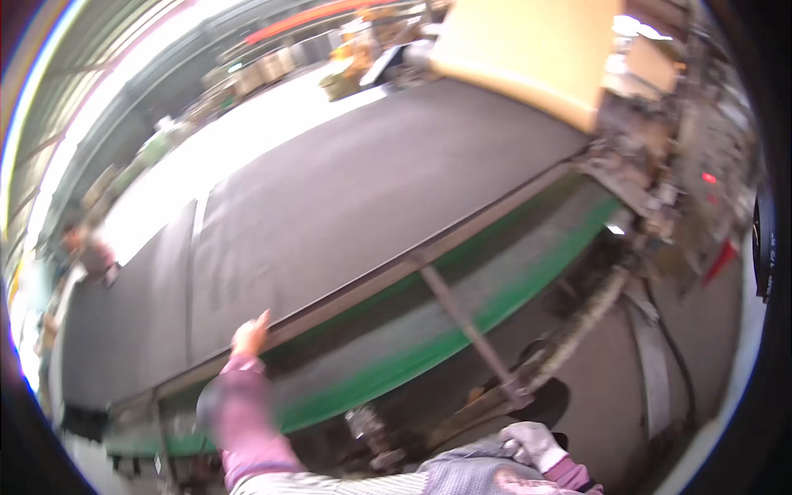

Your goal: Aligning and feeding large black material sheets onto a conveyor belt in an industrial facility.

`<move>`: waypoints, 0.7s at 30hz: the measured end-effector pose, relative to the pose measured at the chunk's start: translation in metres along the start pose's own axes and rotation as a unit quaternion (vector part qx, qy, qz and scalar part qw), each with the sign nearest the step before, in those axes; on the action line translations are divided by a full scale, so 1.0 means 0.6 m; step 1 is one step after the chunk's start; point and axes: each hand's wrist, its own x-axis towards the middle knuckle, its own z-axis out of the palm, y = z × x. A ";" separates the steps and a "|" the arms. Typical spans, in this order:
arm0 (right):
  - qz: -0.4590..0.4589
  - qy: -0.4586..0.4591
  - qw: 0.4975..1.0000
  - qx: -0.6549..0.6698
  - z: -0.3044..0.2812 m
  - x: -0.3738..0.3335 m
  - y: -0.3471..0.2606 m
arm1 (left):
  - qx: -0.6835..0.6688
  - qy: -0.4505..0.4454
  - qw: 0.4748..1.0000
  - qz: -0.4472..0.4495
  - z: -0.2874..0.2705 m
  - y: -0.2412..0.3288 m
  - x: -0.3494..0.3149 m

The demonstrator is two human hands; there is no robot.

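Observation:
My left hand [250, 334] reaches forward in a pink sleeve and lies at the near edge of a long, dark grey conveyor belt [363, 198]. Its fingers look apart, somewhat blurred, and nothing shows in them. Low in the picture, close to my body, is my right hand [536, 444] in a pale glove. Its fingers are curled, and whatever may be inside them is hidden. A broad tan sheet [528, 58] rises steeply from the belt's far right end. A pale strip [200, 210] and a seam line cross the belt toward the left.
Beneath the belt runs a green-edged lower band [462, 330], with a metal strut [466, 330] slanting across it. Machinery [652, 157] stands at the right. Another person [95, 252], blurred, is at the belt's far left. A pale metal strip [652, 371] lies at lower right.

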 end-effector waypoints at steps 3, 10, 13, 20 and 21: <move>0.030 -0.001 0.996 -0.088 0.061 -0.026 -0.047 | 0.037 0.002 0.995 0.092 -0.015 0.001 -0.025; -0.053 0.013 0.998 -0.018 0.001 0.039 0.040 | -0.149 0.075 0.985 -0.040 -0.080 0.220 0.069; -0.042 0.005 0.999 -0.021 -0.004 0.046 0.039 | -0.155 0.088 0.984 0.000 -0.104 0.296 0.108; -0.040 -0.006 0.999 -0.003 0.005 0.028 0.020 | -0.177 0.063 0.982 0.002 -0.173 0.459 0.183; -0.039 -0.006 0.999 -0.004 0.006 0.025 0.018 | -0.184 0.054 0.981 0.015 -0.187 0.479 0.192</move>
